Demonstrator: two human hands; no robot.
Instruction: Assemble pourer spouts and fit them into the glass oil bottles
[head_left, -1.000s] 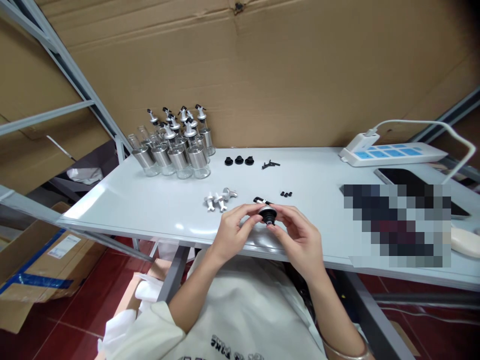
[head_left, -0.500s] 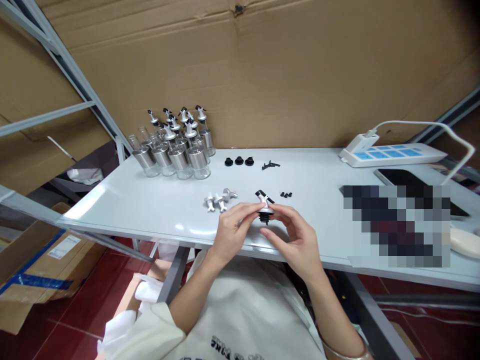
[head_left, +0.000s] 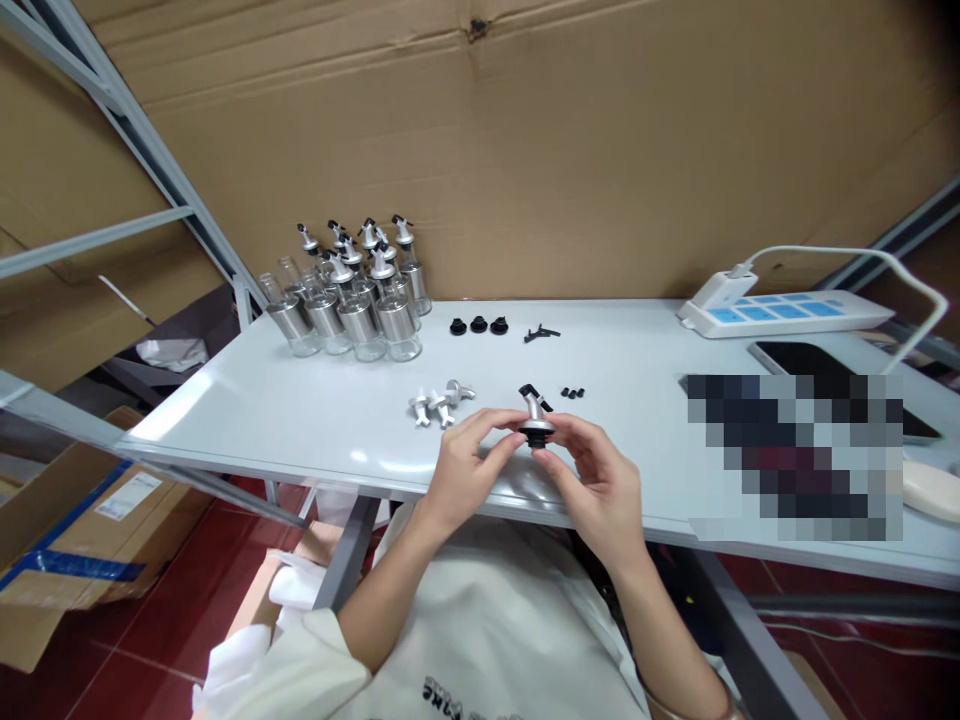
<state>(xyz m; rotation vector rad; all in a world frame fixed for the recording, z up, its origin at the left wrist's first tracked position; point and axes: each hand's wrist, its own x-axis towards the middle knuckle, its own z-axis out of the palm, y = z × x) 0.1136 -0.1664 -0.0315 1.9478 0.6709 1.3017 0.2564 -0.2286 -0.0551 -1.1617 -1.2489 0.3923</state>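
Between my two hands, just above the table's front edge, stands a pourer spout [head_left: 536, 425] with a silver body, a black flip cap on top and a black ribbed stopper below. My left hand [head_left: 476, 460] pinches its left side. My right hand [head_left: 596, 470] grips the right side, the thumb low near the stopper. Left of it lie several silver spout bodies [head_left: 439, 403]. Small black caps [head_left: 572, 393] are to the right. Farther back sit three black stoppers [head_left: 478, 325] and some thin black levers [head_left: 541, 333].
Glass bottles with steel sleeves [head_left: 360, 320] crowd the back left, several with spouts fitted. At right are a white power strip [head_left: 795, 310] with a charger and cable, a dark phone [head_left: 795, 358], and a blurred patch. A cardboard wall [head_left: 562, 150] closes off the back.
The spout has shifted slightly right and turned more upright. My right fingers and thumb have closed in around its right side and stopper.
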